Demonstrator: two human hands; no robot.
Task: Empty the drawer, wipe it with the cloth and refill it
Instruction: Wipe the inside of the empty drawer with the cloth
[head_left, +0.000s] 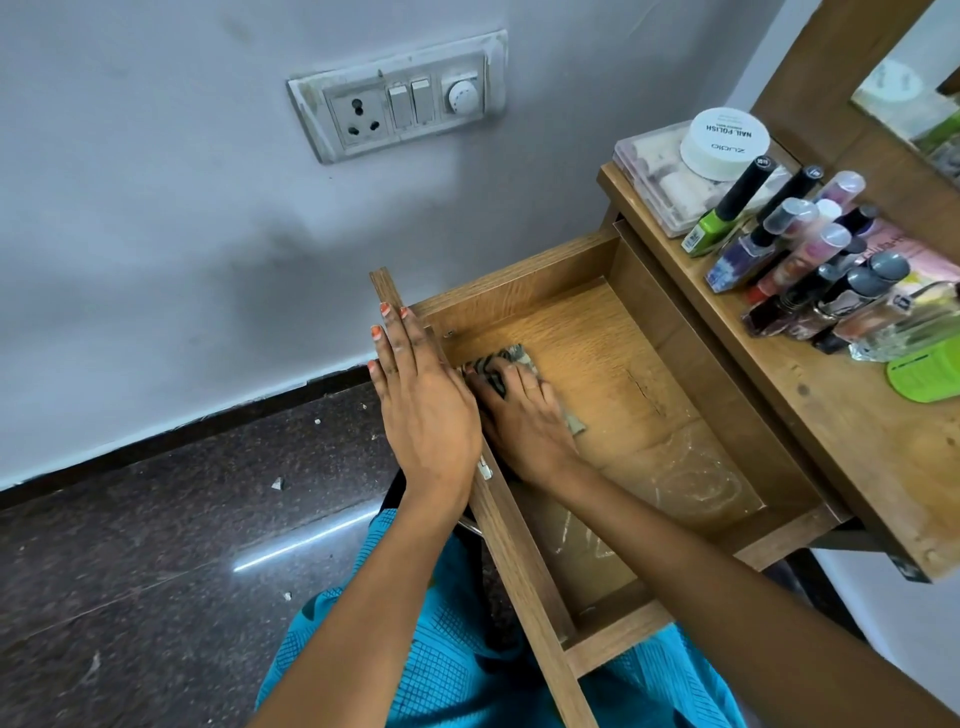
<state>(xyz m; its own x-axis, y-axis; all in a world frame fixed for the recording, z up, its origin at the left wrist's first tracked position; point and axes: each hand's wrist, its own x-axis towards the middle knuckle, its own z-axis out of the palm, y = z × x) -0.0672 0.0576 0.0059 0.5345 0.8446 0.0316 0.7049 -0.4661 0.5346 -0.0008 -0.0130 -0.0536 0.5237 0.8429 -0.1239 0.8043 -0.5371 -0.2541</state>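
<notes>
The wooden drawer is pulled out and holds nothing but a patterned cloth lying on its floor near the front left corner. My right hand lies on the cloth and presses it against the drawer floor, fingers slightly bent over it. With straight fingers, my left hand rests flat on the top edge of the drawer front. Part of the cloth is hidden under my right hand. A clear plastic sheet lines the near part of the drawer floor.
On the table top to the right stand several nail polish bottles, a white nail polish remover tub on a clear box, and a green item. A switch panel is on the wall. Dark floor lies left.
</notes>
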